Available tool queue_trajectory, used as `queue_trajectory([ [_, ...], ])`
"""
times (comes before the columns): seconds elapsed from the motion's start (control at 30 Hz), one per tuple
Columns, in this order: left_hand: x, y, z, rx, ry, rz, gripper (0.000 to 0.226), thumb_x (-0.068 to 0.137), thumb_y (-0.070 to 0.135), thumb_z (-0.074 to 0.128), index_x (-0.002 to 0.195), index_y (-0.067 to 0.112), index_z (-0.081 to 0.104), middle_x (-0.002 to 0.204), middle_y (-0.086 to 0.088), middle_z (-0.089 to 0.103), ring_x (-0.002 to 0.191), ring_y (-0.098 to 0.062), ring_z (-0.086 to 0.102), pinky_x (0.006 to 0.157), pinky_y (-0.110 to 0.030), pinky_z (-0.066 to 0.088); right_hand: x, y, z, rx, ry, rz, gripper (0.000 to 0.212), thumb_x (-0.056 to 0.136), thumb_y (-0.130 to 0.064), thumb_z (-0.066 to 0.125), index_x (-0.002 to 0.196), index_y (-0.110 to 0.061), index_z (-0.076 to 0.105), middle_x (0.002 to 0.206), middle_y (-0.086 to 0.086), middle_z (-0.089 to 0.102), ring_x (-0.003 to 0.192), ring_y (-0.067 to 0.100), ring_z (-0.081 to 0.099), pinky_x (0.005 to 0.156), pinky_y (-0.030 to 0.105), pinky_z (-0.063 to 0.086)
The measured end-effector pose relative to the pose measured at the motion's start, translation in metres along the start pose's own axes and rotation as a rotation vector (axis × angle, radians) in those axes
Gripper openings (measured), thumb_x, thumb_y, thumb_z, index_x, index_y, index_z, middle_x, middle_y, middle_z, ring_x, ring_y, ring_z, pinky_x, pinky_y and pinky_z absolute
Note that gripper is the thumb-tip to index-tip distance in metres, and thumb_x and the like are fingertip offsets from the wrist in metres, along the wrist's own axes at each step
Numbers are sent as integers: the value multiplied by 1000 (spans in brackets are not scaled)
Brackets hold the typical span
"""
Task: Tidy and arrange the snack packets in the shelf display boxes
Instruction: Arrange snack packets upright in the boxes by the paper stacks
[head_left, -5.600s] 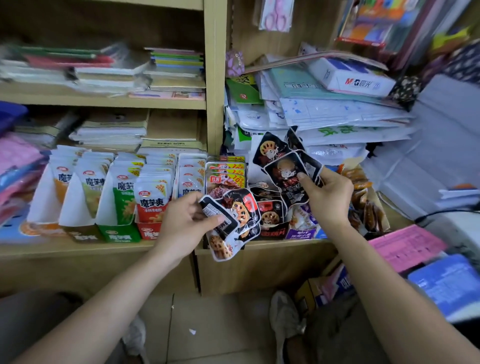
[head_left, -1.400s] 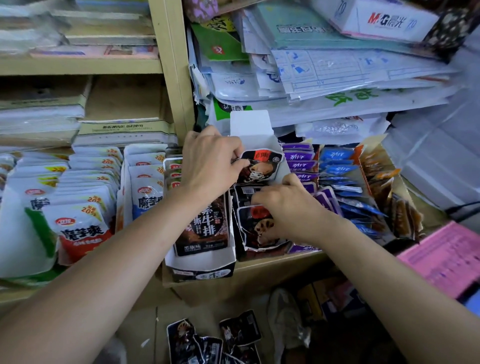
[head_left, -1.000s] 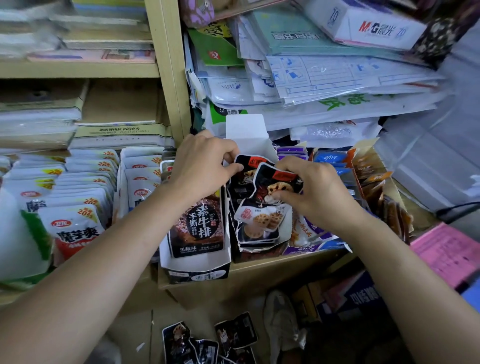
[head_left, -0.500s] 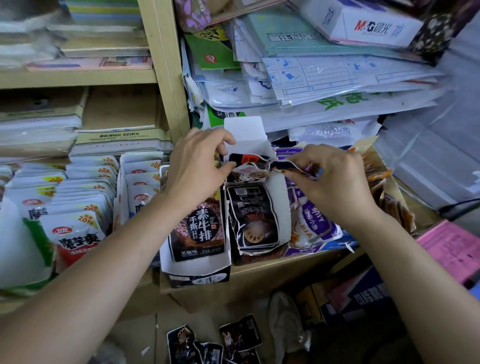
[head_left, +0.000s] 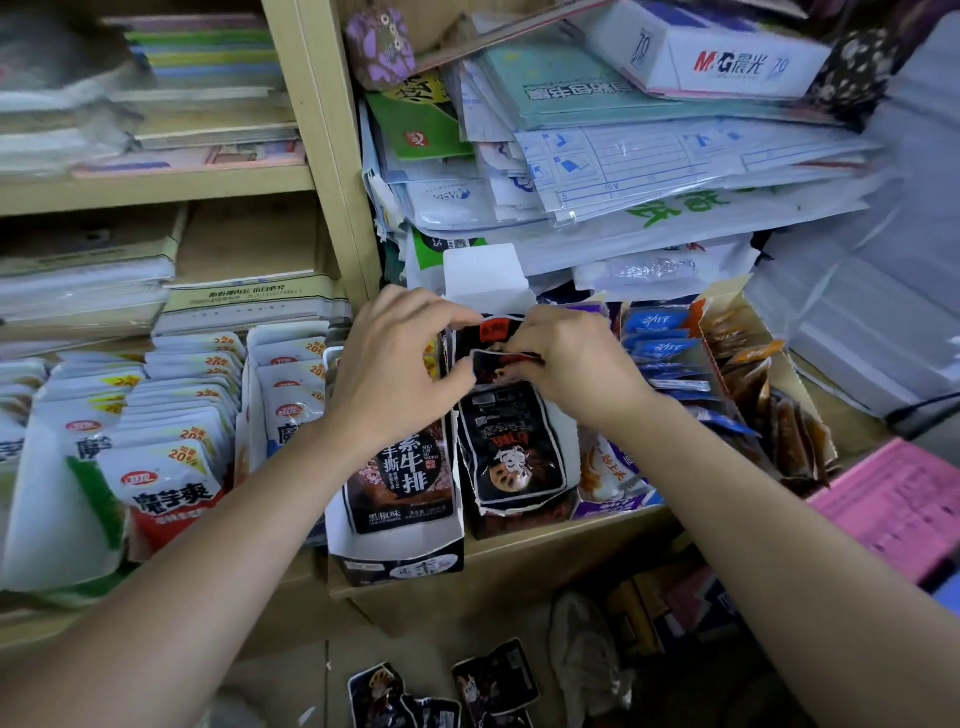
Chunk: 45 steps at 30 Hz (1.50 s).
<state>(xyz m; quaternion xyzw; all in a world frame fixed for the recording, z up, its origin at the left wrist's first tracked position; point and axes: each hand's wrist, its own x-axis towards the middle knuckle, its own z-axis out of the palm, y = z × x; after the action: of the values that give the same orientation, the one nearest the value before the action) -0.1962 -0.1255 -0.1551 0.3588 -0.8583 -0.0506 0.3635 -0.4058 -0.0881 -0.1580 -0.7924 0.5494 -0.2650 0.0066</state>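
Tidying the middle display box (head_left: 483, 275).
Left hand (head_left: 400, 364) and right hand (head_left: 571, 364) are both pinching a black packet (head_left: 498, 366), fingers curled.

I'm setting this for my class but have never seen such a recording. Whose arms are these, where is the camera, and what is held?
No machine: a person wears a camera on the head, looking down at their bare hands. The left hand and right hand together pinch a black snack packet over an open display box on a wooden shelf. More black packets stand in it; white packets and blue packets fill neighbouring boxes. Some loose packets lie on the floor.
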Motion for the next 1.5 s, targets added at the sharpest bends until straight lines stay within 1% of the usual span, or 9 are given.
queue_trajectory([
  [0.17, 2, 3, -1, 45, -75, -14, 34, 80, 46, 79, 110, 33, 74, 96, 20, 68, 104, -13, 51, 83, -33, 33, 1, 2, -2, -76, 165, 1, 28, 69, -13, 89, 88, -8, 69, 83, -3, 57, 80, 24, 56, 65, 34, 45],
  [0.33, 7, 7, 6, 150, -1, -33, 16, 78, 45, 83, 79, 30, 76, 74, 17, 66, 84, -9, 44, 73, -30, 23, -17, -10, -15, -84, 259, 57, 36, 69, -30, 89, 80, -14, 58, 76, -13, 43, 74, 12, 43, 64, 27, 32],
  [0.47, 5, 6, 7, 161, 33, -36, 15, 79, 43, 82, 81, 28, 76, 75, 14, 67, 83, -14, 54, 74, -31, 28, -36, -25, -14, -61, -126, -64, 40, 64, -41, 91, 87, -17, 69, 81, -6, 64, 81, 16, 53, 73, 38, 49],
  [0.57, 5, 7, 8, 168, 40, -33, 17, 80, 43, 81, 78, 27, 75, 74, 14, 66, 82, -15, 54, 76, -32, 30, -34, -29, -1, -295, -394, -83, 71, 58, -63, 84, 118, -28, 69, 112, -11, 65, 111, 16, 45, 84, 35, 27],
  [0.8, 3, 3, 8, 181, 26, -18, 16, 80, 42, 80, 76, 28, 74, 74, 15, 64, 82, -16, 55, 76, -31, 27, -28, -31, 15, -564, -442, -111, 86, 50, -84, 70, 117, -31, 68, 115, -10, 64, 116, 20, 42, 94, 44, 27],
  [1.1, 0, 0, 8, 175, 4, 7, 15, 79, 43, 81, 77, 29, 74, 76, 21, 55, 84, -16, 53, 79, -30, 25, -30, -18, 21, -434, -332, -108, 44, 65, -61, 67, 97, -32, 71, 88, -13, 70, 93, 16, 62, 85, 35, 24],
  [1.2, -1, -1, 7, 163, -8, 16, 13, 80, 40, 81, 80, 30, 74, 78, 17, 62, 84, -16, 53, 78, -31, 26, -30, -16, 15, -259, -205, -90, 21, 72, -42, 62, 77, -22, 69, 69, -6, 65, 72, 21, 61, 78, 31, 39],
  [1.33, -1, -2, 5, 112, -14, 39, 6, 86, 35, 74, 87, 30, 76, 81, 19, 64, 86, -16, 55, 77, -31, 25, -29, -11, 8, -162, -96, -67, 25, 84, -29, 53, 69, -16, 69, 64, -3, 62, 59, 22, 55, 55, 37, 50],
  [1.5, -1, -3, 0, 55, -65, 50, 34, 80, 54, 59, 103, 34, 76, 86, 22, 62, 92, -11, 51, 77, -30, 21, -25, -10, 8, -101, 29, -92, 22, 88, -14, 56, 67, -11, 61, 62, -4, 53, 56, 19, 49, 48, 39, 46],
])
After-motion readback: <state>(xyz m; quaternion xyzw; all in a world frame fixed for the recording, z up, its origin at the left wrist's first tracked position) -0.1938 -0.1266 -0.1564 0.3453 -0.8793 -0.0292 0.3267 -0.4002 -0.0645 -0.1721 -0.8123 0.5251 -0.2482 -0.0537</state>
